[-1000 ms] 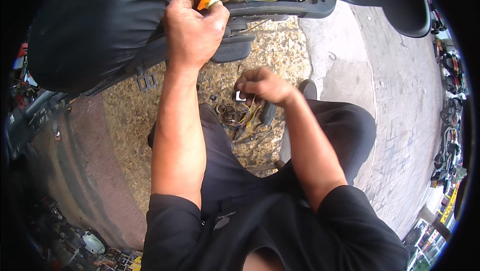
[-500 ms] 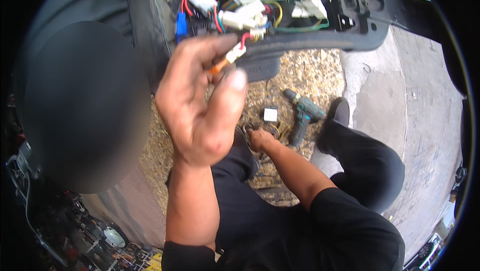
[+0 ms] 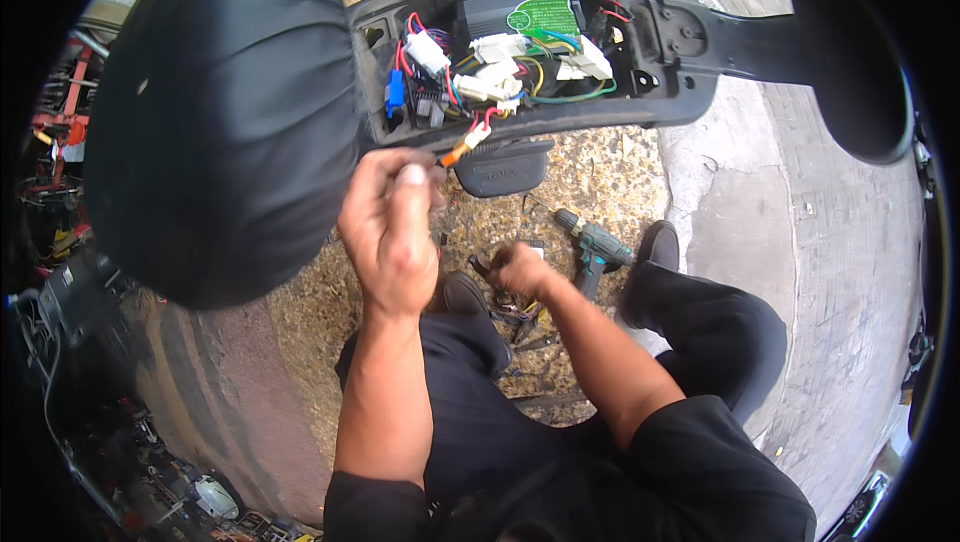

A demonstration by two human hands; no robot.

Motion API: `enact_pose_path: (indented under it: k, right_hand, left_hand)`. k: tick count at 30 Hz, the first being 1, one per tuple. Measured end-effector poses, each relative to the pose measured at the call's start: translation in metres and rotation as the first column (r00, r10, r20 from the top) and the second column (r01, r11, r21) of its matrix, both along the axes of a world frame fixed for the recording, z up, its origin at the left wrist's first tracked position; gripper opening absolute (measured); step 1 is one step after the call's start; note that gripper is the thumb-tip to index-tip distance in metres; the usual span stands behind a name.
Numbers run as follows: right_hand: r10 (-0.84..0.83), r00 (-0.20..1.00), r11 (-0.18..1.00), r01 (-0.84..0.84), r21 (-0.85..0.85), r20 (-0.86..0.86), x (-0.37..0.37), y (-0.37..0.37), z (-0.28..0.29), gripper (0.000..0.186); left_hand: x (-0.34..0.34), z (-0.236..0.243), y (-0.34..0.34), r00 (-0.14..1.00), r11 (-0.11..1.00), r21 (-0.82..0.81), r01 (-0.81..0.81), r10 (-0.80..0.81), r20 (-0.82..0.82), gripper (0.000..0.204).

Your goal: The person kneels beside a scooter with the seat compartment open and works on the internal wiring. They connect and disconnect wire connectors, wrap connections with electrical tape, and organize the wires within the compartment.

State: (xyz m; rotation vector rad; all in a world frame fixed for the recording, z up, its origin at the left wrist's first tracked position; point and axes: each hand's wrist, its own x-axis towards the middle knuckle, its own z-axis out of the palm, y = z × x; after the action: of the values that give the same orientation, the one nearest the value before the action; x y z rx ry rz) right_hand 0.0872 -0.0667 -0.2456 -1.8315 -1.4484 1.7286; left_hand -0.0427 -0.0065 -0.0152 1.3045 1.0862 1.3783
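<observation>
Presently, two bare hands are at work near one long open case (image 3: 650, 107) of hard black plastic with rounded corners. The left hand (image 3: 425, 177), just below the case's near edge, holds with narrow fingers one small orange-and-white connector (image 3: 462, 148); its thin red wires lead up into the case. The right hand (image 3: 522, 272) is further below the case, its fingers curled; one dark slender thing (image 3: 479, 266) shows beside them, but because of blur I cannot tell if it is gripped. Inside the case are one dark box (image 3: 485, 12) with a green label, one glossy blue connector (image 3: 394, 92) and several blocky white connectors. Left of the case bulges one wrinkled black cushion (image 3: 230, 132); below it, on speckled rough ground, lies one drill (image 3: 600, 247).
</observation>
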Motion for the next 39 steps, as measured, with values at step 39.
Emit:
enact_pose_path:
  k: [39]
  right_hand:
    - [-0.154,0.988,0.375,0.067,0.925,-0.009,0.099,-0.010,0.258,0.013]
  left_hand:
    - [0.042,-0.005,-0.032,0.918,0.914,0.113,0.389,-0.375,-0.131,0.053]
